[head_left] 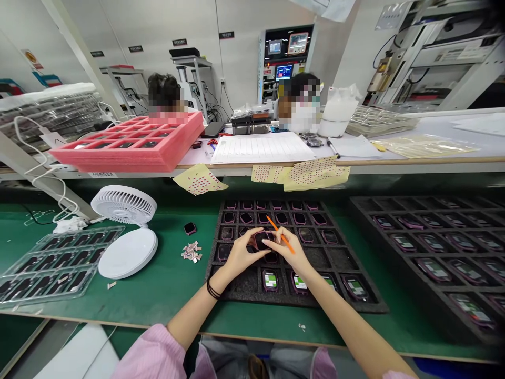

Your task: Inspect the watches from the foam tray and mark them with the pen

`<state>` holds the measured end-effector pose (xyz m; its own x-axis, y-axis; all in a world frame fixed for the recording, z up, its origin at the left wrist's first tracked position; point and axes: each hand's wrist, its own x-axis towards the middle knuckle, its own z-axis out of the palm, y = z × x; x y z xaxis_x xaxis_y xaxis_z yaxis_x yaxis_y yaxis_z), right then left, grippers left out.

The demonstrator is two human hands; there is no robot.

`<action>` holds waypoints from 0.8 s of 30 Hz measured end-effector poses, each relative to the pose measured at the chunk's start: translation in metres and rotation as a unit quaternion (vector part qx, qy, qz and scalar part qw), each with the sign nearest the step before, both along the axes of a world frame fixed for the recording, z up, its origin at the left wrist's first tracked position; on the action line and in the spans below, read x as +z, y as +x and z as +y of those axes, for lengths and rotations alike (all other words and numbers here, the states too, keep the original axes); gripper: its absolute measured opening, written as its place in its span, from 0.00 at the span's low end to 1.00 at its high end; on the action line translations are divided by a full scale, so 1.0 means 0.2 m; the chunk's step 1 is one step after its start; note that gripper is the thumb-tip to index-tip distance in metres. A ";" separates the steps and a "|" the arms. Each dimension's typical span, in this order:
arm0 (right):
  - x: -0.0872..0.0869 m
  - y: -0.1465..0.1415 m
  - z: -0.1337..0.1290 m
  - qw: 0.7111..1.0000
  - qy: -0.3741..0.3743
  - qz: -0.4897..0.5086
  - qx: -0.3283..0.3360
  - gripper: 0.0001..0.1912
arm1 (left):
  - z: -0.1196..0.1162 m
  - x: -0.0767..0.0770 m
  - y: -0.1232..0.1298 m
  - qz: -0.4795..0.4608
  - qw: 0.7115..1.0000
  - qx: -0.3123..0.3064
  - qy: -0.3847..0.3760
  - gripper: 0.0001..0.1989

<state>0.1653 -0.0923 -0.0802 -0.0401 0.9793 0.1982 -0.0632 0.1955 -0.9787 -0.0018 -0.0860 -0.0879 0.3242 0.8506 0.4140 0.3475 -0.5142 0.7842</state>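
Note:
My left hand (245, 249) grips a dark smartwatch case (262, 240) with a purplish frame, thumb and fingers at its sides. My right hand (290, 250) touches the same case with its fingertips and has an orange stick (286, 242) tucked in its grip, slanting up to the left. Both hands hover over a black foam tray (327, 258) whose pockets hold several similar watch cases. Along the tray's near row, some cases such as this watch case (270, 279) show green and white faces. My forearms cover part of that row.
Left of the tray lie a lone watch case (190, 228), a pile of small pale tabs (192, 251), a white fan (128, 252) and a clear plastic tray (51, 263). A second foam tray (437, 247) stands right. The shelf bears a pink foam tray (158, 158); two people sit beyond.

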 end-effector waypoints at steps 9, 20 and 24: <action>0.00 0.01 -0.02 0.997 -0.051 0.064 0.014 0.22 | 0.00 0.02 0.00 -0.034 0.999 -0.007 -0.025 0.26; 0.10 0.39 -0.02 0.973 0.085 -0.143 -0.160 0.20 | 0.03 0.05 0.04 0.053 0.998 -0.005 0.032 0.23; 0.02 0.68 -0.11 0.918 0.056 -0.318 -0.232 0.20 | 0.02 0.09 0.24 0.178 0.978 -0.087 0.068 0.23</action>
